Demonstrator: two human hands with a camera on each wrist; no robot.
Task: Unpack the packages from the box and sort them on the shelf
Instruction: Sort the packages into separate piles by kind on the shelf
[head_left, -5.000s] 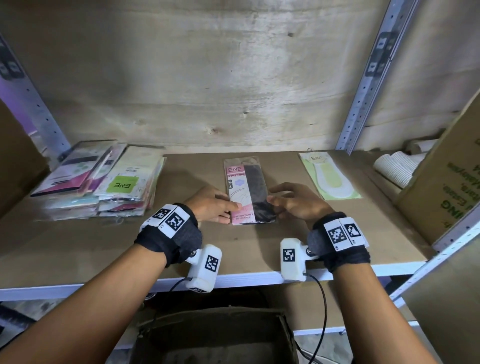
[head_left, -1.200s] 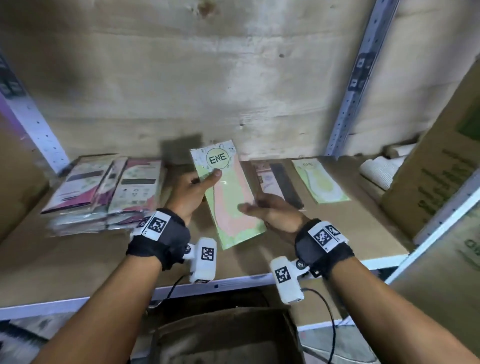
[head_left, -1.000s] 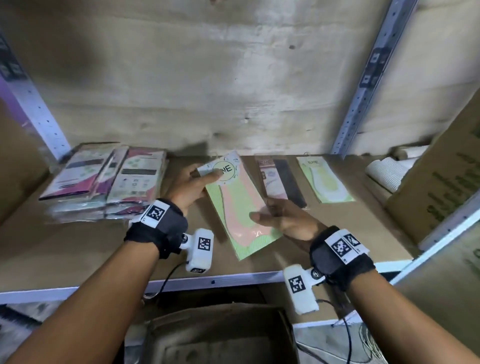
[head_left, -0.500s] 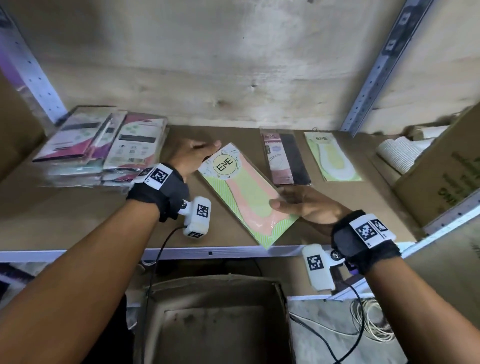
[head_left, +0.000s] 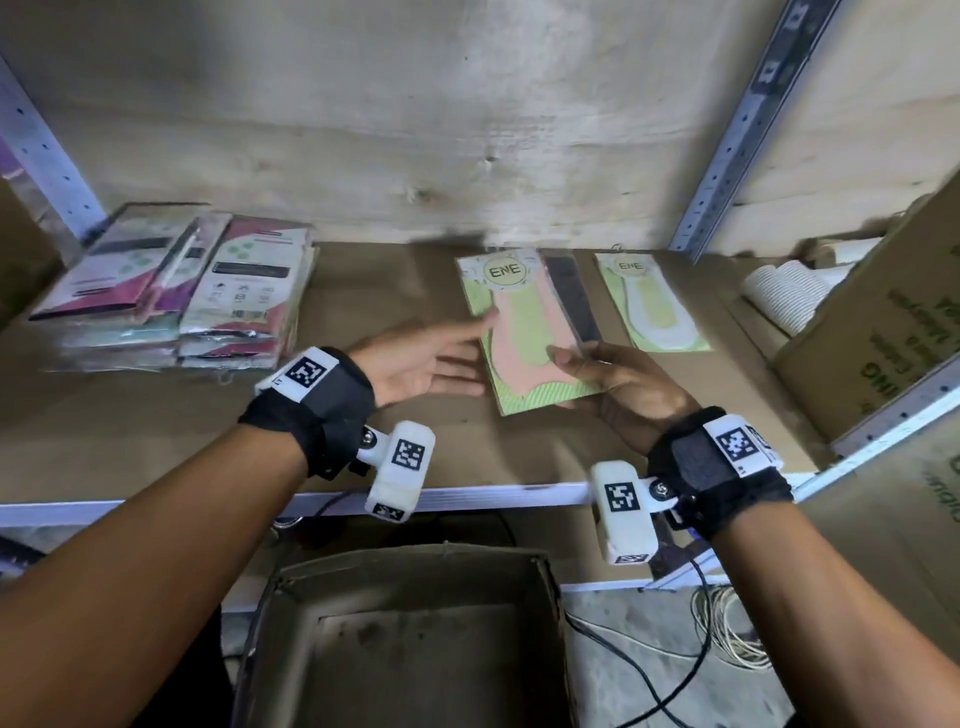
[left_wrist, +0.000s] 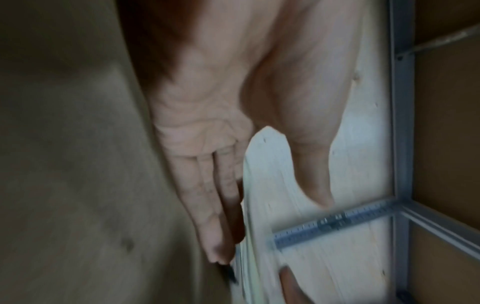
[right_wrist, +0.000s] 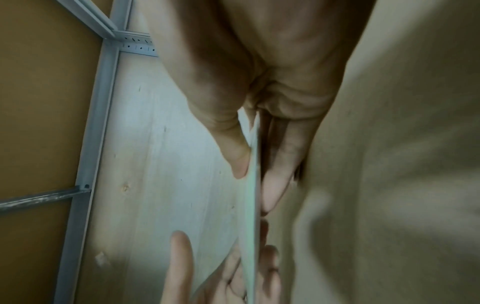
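A green and pink ENE package (head_left: 524, 332) sits at the middle of the shelf (head_left: 156, 441), overlapping a pink and black package (head_left: 574, 296). My right hand (head_left: 571, 364) pinches its lower right corner, thumb on top and fingers beneath, which the right wrist view (right_wrist: 253, 164) shows edge-on. My left hand (head_left: 452, 358) is open, palm turned up, its straight fingers (left_wrist: 221, 195) lying along the package's left edge (left_wrist: 259, 205). The brown cardboard box (head_left: 405, 639) stands open below the shelf, and its inside looks bare.
A stack of pink and white packages (head_left: 182, 296) fills the shelf's left end. Another green ENE package (head_left: 649, 301) lies to the right. Beyond it are white paper rolls (head_left: 784, 291) and a large carton (head_left: 883, 322). Cables (head_left: 727, 634) lie on the floor.
The green package has swung from a diagonal lie to straight and shifted right onto the pink and black one. My left hand left its top corner and opened beside its left edge.
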